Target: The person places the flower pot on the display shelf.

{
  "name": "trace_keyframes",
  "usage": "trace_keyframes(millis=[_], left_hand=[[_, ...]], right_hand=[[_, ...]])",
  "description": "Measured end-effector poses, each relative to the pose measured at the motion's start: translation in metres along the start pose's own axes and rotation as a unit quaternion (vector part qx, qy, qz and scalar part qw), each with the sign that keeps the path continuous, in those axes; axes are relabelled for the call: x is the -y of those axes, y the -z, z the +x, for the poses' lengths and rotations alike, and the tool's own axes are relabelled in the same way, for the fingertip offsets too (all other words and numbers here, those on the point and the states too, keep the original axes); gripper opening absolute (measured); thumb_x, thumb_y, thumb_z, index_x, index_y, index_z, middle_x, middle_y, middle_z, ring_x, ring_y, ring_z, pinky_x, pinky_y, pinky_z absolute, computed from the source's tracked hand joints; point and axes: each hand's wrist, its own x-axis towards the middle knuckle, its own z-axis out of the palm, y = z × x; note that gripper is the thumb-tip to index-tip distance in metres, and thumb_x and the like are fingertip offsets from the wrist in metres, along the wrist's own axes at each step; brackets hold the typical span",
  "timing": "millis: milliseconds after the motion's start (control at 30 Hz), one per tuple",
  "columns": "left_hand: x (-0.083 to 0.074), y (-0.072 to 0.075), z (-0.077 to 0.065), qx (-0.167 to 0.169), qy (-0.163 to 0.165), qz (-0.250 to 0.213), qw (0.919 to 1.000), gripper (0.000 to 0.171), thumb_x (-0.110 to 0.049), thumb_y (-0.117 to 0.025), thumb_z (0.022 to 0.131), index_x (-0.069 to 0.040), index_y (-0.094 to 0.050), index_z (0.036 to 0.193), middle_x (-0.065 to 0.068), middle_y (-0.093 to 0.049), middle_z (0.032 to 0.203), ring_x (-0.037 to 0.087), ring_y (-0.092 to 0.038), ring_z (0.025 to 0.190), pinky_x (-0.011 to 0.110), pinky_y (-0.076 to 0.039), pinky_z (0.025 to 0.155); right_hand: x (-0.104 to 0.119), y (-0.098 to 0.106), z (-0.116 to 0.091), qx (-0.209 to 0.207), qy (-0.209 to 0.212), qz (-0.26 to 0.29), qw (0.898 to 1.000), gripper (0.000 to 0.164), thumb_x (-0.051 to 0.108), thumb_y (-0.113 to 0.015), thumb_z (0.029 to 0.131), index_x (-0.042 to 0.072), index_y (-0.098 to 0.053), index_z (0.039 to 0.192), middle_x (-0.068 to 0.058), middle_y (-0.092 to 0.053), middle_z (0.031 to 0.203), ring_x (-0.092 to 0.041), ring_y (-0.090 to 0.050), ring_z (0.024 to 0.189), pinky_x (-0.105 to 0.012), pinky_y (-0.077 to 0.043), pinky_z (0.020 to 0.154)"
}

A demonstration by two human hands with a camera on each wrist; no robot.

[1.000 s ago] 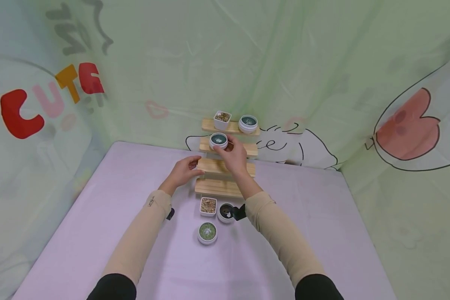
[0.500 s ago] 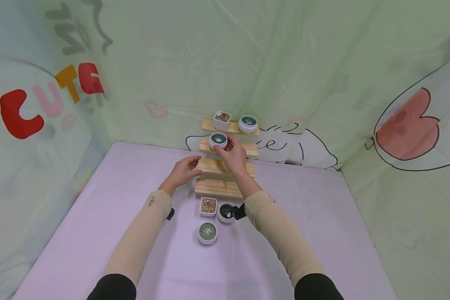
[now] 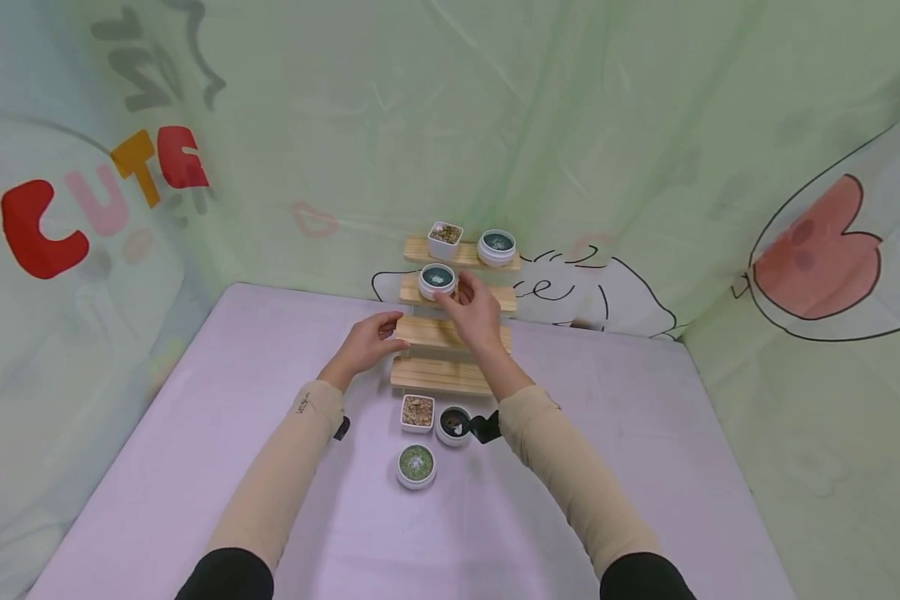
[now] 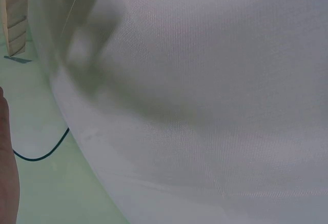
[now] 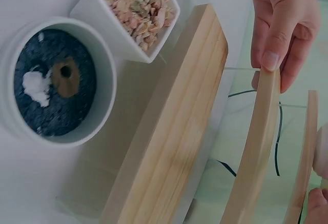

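My left hand (image 3: 367,340) grips the left end of a wooden shelf board (image 3: 423,332) on a tiered stand; the right wrist view shows its thumb on the board's edge. On the tier behind, a round white pot (image 3: 437,282) with dark green filling stands at the left. My right hand (image 3: 476,315) is at that pot's right side, thumb near its rim and fingers loosely bent, not closed round it. In the right wrist view, only slivers of this pot (image 5: 322,152) and the right-hand fingers (image 5: 316,206) show at the edge.
The top tier bears a square pot (image 3: 445,240) and a round pot (image 3: 497,247). Before the stand are a gravel-filled square pot (image 3: 417,413), a dark-filled round pot (image 3: 453,425) and a green-filled round pot (image 3: 416,465). A printed cloth wall (image 3: 330,125) rises behind.
My right hand has shifted slightly right, its grip on the round pot loosening, while the pot stays on its tier. The left hand has kept its hold on the board.
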Motion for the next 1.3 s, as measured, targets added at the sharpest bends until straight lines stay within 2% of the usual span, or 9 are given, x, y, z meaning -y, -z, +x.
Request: trace_keyframes(millis=[167,400,567,867,1100,1300], left_hand=[[-0.002,0.000,-0.001,0.001,-0.001,-0.003,1.0000,0.068,-0.021,-0.075,0.088,0.001,-0.044,0.144,0.019,-0.046,0.146,0.031,-0.050,0.130,0.036,-0.043,0.109],[-0.003,0.001,-0.001,0.002,-0.009,0.002,1.0000,0.067,-0.018,-0.075,0.088,0.004,-0.044,0.143,0.022,-0.048,0.143,0.032,-0.051,0.129,0.036,-0.044,0.109],[-0.004,0.001,-0.001,0.001,-0.005,0.004,1.0000,0.068,-0.018,-0.075,0.088,0.003,-0.043,0.144,0.022,-0.048,0.143,0.032,-0.050,0.129,0.036,-0.043,0.109],[-0.003,0.001,-0.001,0.003,-0.009,0.008,0.9999,0.068,-0.019,-0.075,0.088,0.004,-0.044,0.144,0.022,-0.048,0.143,0.032,-0.050,0.129,0.036,-0.044,0.109],[-0.002,0.001,0.000,0.003,-0.012,0.007,0.9999,0.068,-0.019,-0.075,0.088,0.004,-0.043,0.143,0.022,-0.047,0.144,0.032,-0.050,0.129,0.036,-0.044,0.109],[-0.002,0.000,-0.002,-0.001,-0.018,0.006,0.9998,0.067,-0.018,-0.075,0.088,0.006,-0.044,0.142,0.024,-0.050,0.141,0.033,-0.052,0.128,0.036,-0.044,0.108]], right_hand=[[-0.006,0.010,-0.003,-0.003,0.006,0.006,1.000,0.066,0.021,-0.076,0.087,-0.002,-0.047,0.141,-0.017,-0.049,0.144,-0.025,-0.048,0.132,-0.024,-0.043,0.107],[-0.008,0.020,-0.011,0.002,0.014,0.000,1.000,0.066,0.022,-0.075,0.088,-0.004,-0.046,0.141,-0.019,-0.050,0.142,-0.027,-0.048,0.132,-0.027,-0.042,0.109],[-0.010,0.024,-0.020,0.007,0.022,-0.003,1.000,0.062,0.018,-0.075,0.088,-0.005,-0.048,0.139,-0.020,-0.051,0.141,-0.026,-0.050,0.131,-0.024,-0.042,0.108],[-0.019,0.037,-0.051,0.036,0.028,-0.031,0.998,0.063,0.020,-0.076,0.087,-0.003,-0.048,0.139,-0.018,-0.051,0.140,-0.027,-0.049,0.130,-0.027,-0.043,0.108],[-0.027,0.044,-0.074,0.053,0.040,-0.024,0.998,0.064,0.016,-0.077,0.086,-0.003,-0.047,0.139,-0.020,-0.051,0.139,-0.030,-0.049,0.130,-0.031,-0.044,0.108],[-0.034,0.051,-0.093,0.062,0.025,-0.034,0.997,0.063,0.014,-0.077,0.086,-0.002,-0.047,0.139,-0.017,-0.051,0.140,-0.029,-0.049,0.131,-0.028,-0.043,0.108]])
